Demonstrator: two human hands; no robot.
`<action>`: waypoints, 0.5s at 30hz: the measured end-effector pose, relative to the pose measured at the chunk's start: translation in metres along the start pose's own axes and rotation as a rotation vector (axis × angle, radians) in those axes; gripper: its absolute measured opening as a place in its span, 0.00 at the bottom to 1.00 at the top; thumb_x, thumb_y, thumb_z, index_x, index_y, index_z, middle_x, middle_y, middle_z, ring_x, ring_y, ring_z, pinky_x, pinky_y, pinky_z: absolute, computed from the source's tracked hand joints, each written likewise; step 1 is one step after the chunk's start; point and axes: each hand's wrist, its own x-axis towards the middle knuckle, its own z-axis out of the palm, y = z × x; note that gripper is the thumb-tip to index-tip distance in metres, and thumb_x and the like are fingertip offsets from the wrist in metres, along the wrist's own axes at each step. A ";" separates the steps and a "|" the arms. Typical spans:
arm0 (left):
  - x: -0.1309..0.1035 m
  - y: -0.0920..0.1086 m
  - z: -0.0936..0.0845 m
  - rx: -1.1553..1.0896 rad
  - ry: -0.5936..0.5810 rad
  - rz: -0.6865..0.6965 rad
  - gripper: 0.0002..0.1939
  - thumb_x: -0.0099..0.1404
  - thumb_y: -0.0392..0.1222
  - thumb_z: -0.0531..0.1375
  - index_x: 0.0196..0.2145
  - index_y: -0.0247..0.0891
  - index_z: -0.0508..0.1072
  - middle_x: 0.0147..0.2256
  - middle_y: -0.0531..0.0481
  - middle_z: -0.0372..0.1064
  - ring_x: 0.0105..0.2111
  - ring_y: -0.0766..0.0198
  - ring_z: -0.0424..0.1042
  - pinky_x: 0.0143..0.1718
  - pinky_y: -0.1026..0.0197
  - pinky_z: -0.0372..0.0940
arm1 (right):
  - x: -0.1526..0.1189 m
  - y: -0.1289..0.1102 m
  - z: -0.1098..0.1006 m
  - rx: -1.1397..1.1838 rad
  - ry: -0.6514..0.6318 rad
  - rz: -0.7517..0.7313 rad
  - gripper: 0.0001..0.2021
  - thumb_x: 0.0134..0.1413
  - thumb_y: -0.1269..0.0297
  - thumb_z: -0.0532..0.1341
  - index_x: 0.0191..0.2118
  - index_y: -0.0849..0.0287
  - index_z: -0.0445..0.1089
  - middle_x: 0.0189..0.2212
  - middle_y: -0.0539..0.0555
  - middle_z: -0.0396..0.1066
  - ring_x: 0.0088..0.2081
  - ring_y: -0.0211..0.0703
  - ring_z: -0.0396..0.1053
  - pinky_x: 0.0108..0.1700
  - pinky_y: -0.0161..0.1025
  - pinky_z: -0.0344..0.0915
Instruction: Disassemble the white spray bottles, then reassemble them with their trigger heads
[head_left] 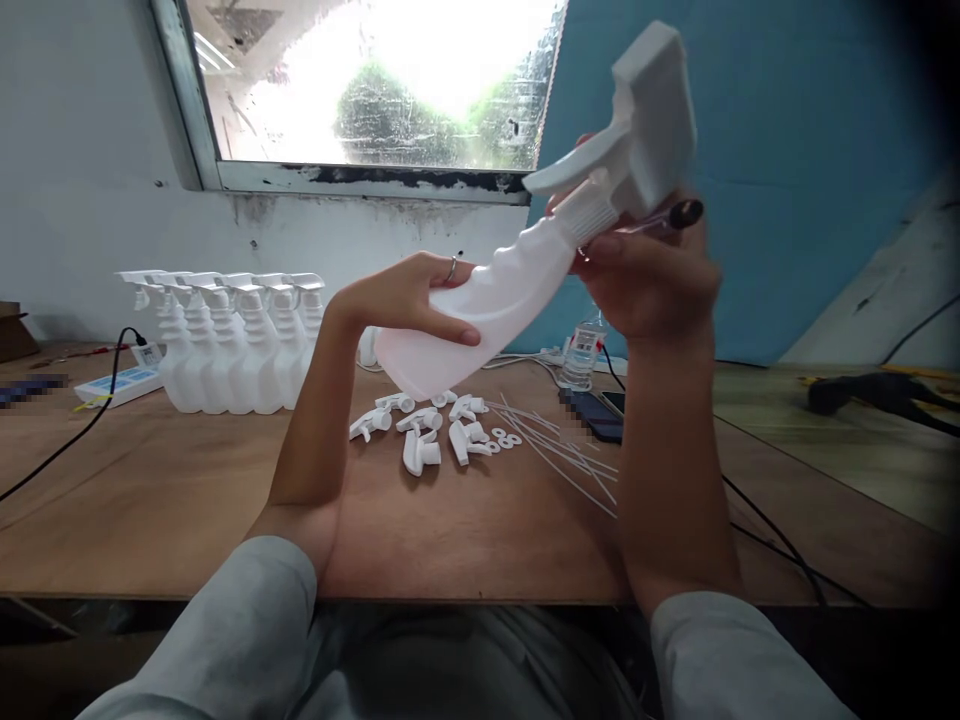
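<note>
A white spray bottle point(487, 300) is held up tilted above the table, its trigger sprayer head point(660, 115) at the upper right. My left hand point(412, 300) wraps round the bottle's lower body, thumb across the near side. At the neck, my right hand point(656, 275) has its fingers closed about the ribbed collar point(587, 210) of the sprayer head. A slim pen-like thing with a dark end point(684, 214) also sticks out from my right hand; its kind is unclear. Beneath the bottle lie several loose white trigger sprayer heads point(421, 452).
Spray bottles with heads fitted point(240, 350) stand in a row at the left, beside a power strip point(120, 385). Small white washers point(504, 438) and thin tubes point(555, 455) lie mid-table. Behind my right forearm are a clear plastic bottle point(581, 355) and a phone point(592, 415). Black cables point(776, 540) cross the right side.
</note>
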 end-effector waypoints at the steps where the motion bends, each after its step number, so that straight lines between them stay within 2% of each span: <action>1: 0.000 0.000 -0.001 0.010 -0.018 -0.005 0.16 0.50 0.48 0.69 0.34 0.39 0.74 0.27 0.54 0.69 0.38 0.60 0.71 0.38 0.60 0.66 | 0.001 0.001 0.000 0.026 -0.017 0.004 0.15 0.36 0.59 0.71 0.35 0.46 0.72 0.31 0.49 0.68 0.30 0.44 0.64 0.26 0.41 0.58; 4: 0.002 0.001 -0.003 0.031 -0.095 -0.014 0.18 0.49 0.49 0.70 0.35 0.38 0.75 0.31 0.53 0.71 0.37 0.60 0.72 0.36 0.61 0.66 | 0.004 0.009 -0.002 -0.021 -0.019 0.044 0.20 0.34 0.56 0.74 0.37 0.46 0.71 0.32 0.49 0.69 0.37 0.48 0.67 0.34 0.44 0.65; 6: 0.003 0.000 -0.004 0.026 -0.118 -0.016 0.19 0.49 0.51 0.70 0.36 0.38 0.75 0.33 0.52 0.72 0.36 0.60 0.72 0.36 0.62 0.67 | 0.007 0.014 -0.004 -0.056 0.025 0.044 0.20 0.32 0.57 0.76 0.34 0.48 0.72 0.31 0.50 0.69 0.37 0.46 0.67 0.38 0.44 0.66; 10: 0.005 -0.005 -0.003 -0.060 -0.170 -0.025 0.20 0.50 0.52 0.69 0.36 0.38 0.74 0.34 0.51 0.73 0.36 0.61 0.73 0.34 0.63 0.68 | 0.009 0.020 -0.009 -0.009 0.094 -0.018 0.16 0.29 0.61 0.77 0.27 0.53 0.72 0.28 0.49 0.68 0.33 0.42 0.66 0.38 0.42 0.66; 13: 0.003 -0.005 -0.001 -0.199 -0.261 -0.053 0.21 0.50 0.57 0.68 0.35 0.38 0.74 0.32 0.51 0.72 0.36 0.60 0.74 0.33 0.63 0.70 | 0.009 0.023 -0.011 0.058 0.131 -0.012 0.21 0.23 0.56 0.77 0.28 0.52 0.72 0.28 0.48 0.70 0.35 0.45 0.68 0.39 0.45 0.67; 15: 0.000 -0.001 -0.001 -0.298 -0.308 -0.080 0.24 0.51 0.60 0.66 0.36 0.38 0.74 0.31 0.50 0.73 0.35 0.59 0.75 0.33 0.63 0.71 | 0.009 0.024 -0.010 0.145 0.136 0.002 0.23 0.20 0.57 0.77 0.29 0.52 0.71 0.29 0.48 0.71 0.36 0.46 0.69 0.40 0.45 0.67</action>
